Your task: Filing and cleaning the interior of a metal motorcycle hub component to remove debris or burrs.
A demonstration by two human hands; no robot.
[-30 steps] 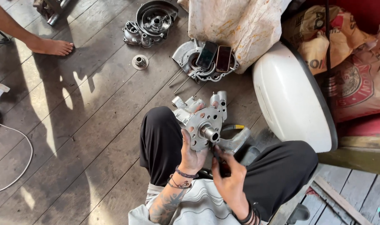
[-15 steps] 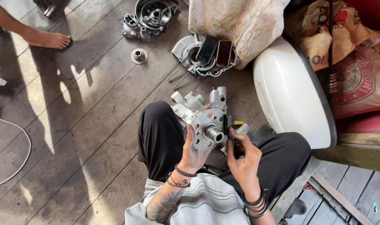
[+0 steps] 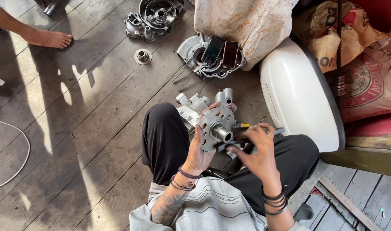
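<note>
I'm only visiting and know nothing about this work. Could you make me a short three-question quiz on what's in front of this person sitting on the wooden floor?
1. True or false: the left hand steadies the metal engine part.
2. What does the right hand grip? A) dark tool B) phone C) sack
3. How many phones lie on the engine cover by the floor?

Key: 1 true. 2 A. 3 two.
</note>
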